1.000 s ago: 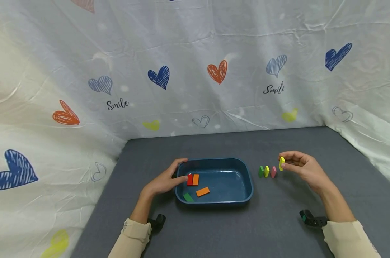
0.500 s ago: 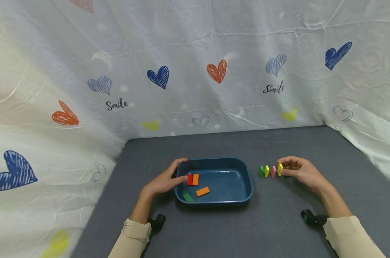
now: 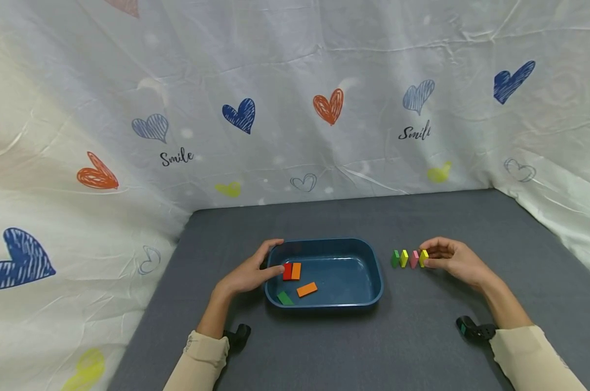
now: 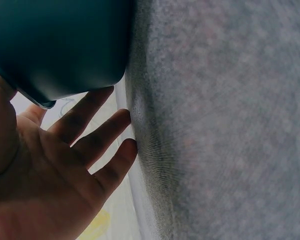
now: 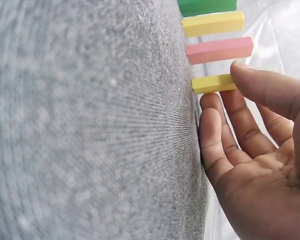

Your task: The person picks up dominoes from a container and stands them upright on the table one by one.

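Note:
With thumb and fingertips my right hand [image 3: 458, 262] pinches a yellow domino block [image 5: 213, 83], which stands on end on the cloth. Beside it, in a row running left, stand a pink block [image 5: 219, 50], another yellow block [image 5: 213, 23] and a green block [image 3: 395, 259], with small gaps between them. My left hand [image 3: 249, 275] holds the left end of a dark blue tray [image 3: 324, 307], thumb over the rim and fingers along the outside. Inside the tray lie a red block [image 3: 287, 271], two orange blocks [image 3: 306, 289] and a green block [image 3: 284, 298].
A dark grey cloth [image 3: 343, 353] covers the table. Behind and to the left hangs a white curtain [image 3: 275, 65] printed with hearts. Black camera straps [image 3: 475, 330] are on both wrists.
My right hand has lowered the yellow block and brought it slightly left, to the right end of the standing row. The left hand and the tray stay put.

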